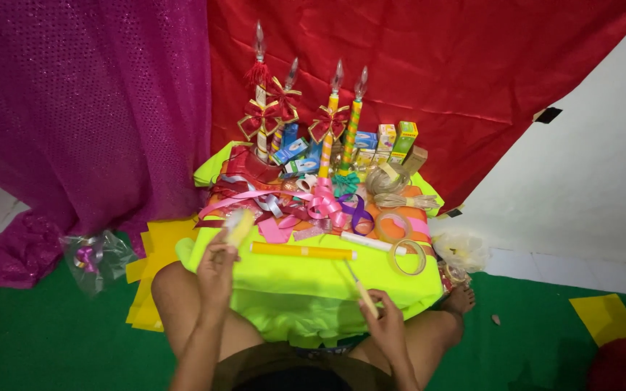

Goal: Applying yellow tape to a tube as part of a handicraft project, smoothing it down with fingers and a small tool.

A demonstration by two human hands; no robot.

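My left hand (216, 271) is raised over the neon yellow-green sheet (291, 279) and grips a small pale yellow object (240, 226), blurred. My right hand (384, 322), lower and nearer my knee, holds a thin tool with a pale handle (360, 288), its tip pointing up-left over the sheet. An orange-yellow wrapped stick (302, 251) lies flat on the sheet between the hands. A white stick (367, 241) and a roll of clear tape (407, 256) lie to the right of it.
Several decorated sticks with clear bulb tips and red bows (331, 119) stand at the back among small boxes (393, 141). Pink and purple ribbons (320, 203) are piled mid-table. A plastic bag (96, 257) lies left on the green floor (52, 333); red cloth (436, 80) hangs behind.
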